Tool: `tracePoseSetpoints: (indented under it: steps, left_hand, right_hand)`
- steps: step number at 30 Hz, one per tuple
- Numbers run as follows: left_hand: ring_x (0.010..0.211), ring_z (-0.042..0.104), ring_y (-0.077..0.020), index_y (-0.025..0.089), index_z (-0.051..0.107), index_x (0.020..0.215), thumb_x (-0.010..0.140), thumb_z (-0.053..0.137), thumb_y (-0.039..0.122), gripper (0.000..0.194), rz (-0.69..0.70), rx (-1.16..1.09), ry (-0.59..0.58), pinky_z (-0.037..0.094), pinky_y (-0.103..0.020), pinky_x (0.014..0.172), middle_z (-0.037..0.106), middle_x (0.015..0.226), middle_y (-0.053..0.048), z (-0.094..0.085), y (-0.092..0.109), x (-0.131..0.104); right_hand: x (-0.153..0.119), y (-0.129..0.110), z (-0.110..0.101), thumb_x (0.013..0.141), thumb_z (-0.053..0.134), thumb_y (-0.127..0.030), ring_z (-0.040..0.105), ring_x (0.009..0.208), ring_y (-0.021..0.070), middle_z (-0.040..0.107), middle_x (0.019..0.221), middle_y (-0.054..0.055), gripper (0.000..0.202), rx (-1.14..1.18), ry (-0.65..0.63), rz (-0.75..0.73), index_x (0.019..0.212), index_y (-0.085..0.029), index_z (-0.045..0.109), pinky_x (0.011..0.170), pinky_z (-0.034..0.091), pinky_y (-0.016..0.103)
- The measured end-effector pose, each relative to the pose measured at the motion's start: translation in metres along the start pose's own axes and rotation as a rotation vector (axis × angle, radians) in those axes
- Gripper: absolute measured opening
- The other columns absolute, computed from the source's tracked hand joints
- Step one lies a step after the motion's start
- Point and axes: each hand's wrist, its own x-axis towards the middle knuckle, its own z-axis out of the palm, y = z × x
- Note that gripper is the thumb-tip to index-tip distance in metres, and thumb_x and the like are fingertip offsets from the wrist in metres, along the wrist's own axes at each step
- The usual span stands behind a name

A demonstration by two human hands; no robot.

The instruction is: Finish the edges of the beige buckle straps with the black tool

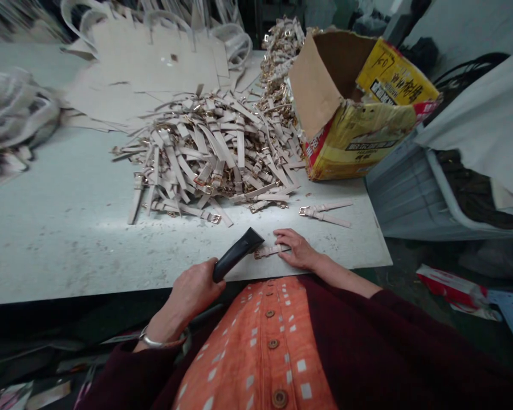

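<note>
My left hand (196, 289) is wrapped round a black tool (238, 251) whose wide end touches or hovers just above a small buckled strap (267, 251). Pressed on that pale strap at the table's front edge are the fingers of my right hand (297, 249). Another strap pair with a buckle (324, 213) lies a little behind and to the right. Behind my hands spreads a large heap of pale buckled straps (222, 151).
An open yellow carton (363, 136) stands on the pale table (68, 228) at the right. Beyond its edge is a grey bin (399, 191). Flat pale panels (154, 62) lie at the back; bundled strips (21, 108) sit at the left.
</note>
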Motion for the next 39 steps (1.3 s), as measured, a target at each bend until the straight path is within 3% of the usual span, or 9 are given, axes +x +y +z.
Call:
tracePoseSetpoints:
  steps: [3,6,13,17,22,25,29,35,39]
  left_hand:
    - [0.076,0.063,-0.0212,0.021,0.057,0.095,0.071,0.045,0.029,0.028,0.020,0.016,-0.049,0.041,-0.027,0.061,0.068,0.083,-0.007,0.002,-0.006,-0.008]
    - [0.077,0.063,-0.0217,0.021,0.056,0.095,0.070,0.046,0.028,0.028,0.034,-0.023,-0.058,0.041,-0.027,0.062,0.068,0.083,-0.008,0.006,0.001,-0.005]
    - [0.081,0.064,-0.0222,0.019,0.054,0.100,0.073,0.046,0.030,0.029,0.017,-0.131,0.035,0.042,-0.027,0.065,0.067,0.085,-0.009,0.010,0.016,0.006]
    - [0.083,0.064,-0.0229,0.021,0.054,0.100,0.073,0.046,0.029,0.030,-0.015,-0.151,0.038,0.043,-0.028,0.067,0.068,0.085,-0.008,0.013,0.005,-0.002]
    - [0.081,0.064,-0.0230,0.023,0.054,0.100,0.074,0.044,0.030,0.029,-0.059,-0.160,0.039,0.043,-0.028,0.065,0.068,0.082,-0.007,0.024,-0.009,-0.010]
    - [0.079,0.064,-0.0219,0.023,0.054,0.099,0.074,0.044,0.031,0.028,-0.077,-0.184,0.030,0.042,-0.027,0.063,0.068,0.080,-0.006,0.029,-0.013,-0.013]
    - [0.077,0.064,-0.0204,0.023,0.054,0.098,0.074,0.044,0.032,0.026,-0.077,-0.200,0.050,0.040,-0.025,0.061,0.068,0.080,-0.005,0.032,-0.015,-0.016]
    - [0.078,0.064,-0.0219,0.025,0.053,0.097,0.075,0.043,0.031,0.025,-0.068,-0.214,0.082,0.040,-0.026,0.061,0.068,0.079,-0.005,0.036,-0.012,-0.019]
    - [0.079,0.064,-0.0217,0.025,0.053,0.095,0.075,0.043,0.028,0.023,-0.069,-0.226,0.081,0.040,-0.026,0.062,0.067,0.079,-0.004,0.037,-0.012,-0.026]
  right_hand:
    - [0.001,0.000,0.000,0.068,0.064,-0.016,0.048,0.108,0.0227,0.051,0.119,0.011,0.026,-0.008,-0.009,-0.003,0.094,-0.018,0.058,0.092,0.042,0.040]
    - [0.002,0.000,0.001,0.069,0.065,-0.018,0.049,0.106,0.0221,0.052,0.116,0.010,0.025,-0.010,-0.011,-0.004,0.093,-0.018,0.059,0.091,0.042,0.039]
    - [0.005,-0.004,-0.004,0.073,0.063,-0.019,0.050,0.105,0.0201,0.054,0.111,0.010,0.024,0.004,-0.001,-0.021,0.097,-0.019,0.057,0.089,0.044,0.036]
    - [-0.001,0.008,-0.041,0.077,0.059,-0.022,0.051,0.105,0.0206,0.055,0.109,0.009,0.022,-0.077,0.173,0.076,0.099,-0.020,0.057,0.091,0.042,0.038]
    - [-0.016,0.045,-0.102,0.075,0.059,-0.024,0.051,0.102,0.0231,0.055,0.109,0.009,0.022,-0.289,0.336,0.218,0.097,-0.020,0.060,0.090,0.042,0.041]
    - [-0.016,0.056,-0.114,0.070,0.061,-0.022,0.049,0.102,0.0261,0.056,0.110,0.009,0.027,-0.453,0.357,0.302,0.097,-0.020,0.062,0.090,0.039,0.045]
    - [0.020,0.042,-0.093,0.069,0.062,-0.020,0.046,0.104,0.0278,0.058,0.111,0.009,0.036,-0.521,0.359,0.256,0.105,-0.019,0.060,0.090,0.033,0.046]
    - [0.120,0.007,-0.035,0.076,0.056,-0.013,0.042,0.108,0.0256,0.057,0.113,0.009,0.039,-0.369,0.106,0.005,0.114,-0.019,0.055,0.091,0.032,0.041]
    - [0.158,-0.001,-0.009,0.076,0.055,-0.007,0.042,0.107,0.0248,0.058,0.107,0.010,0.036,-0.467,-0.007,-0.044,0.110,-0.019,0.056,0.089,0.030,0.039]
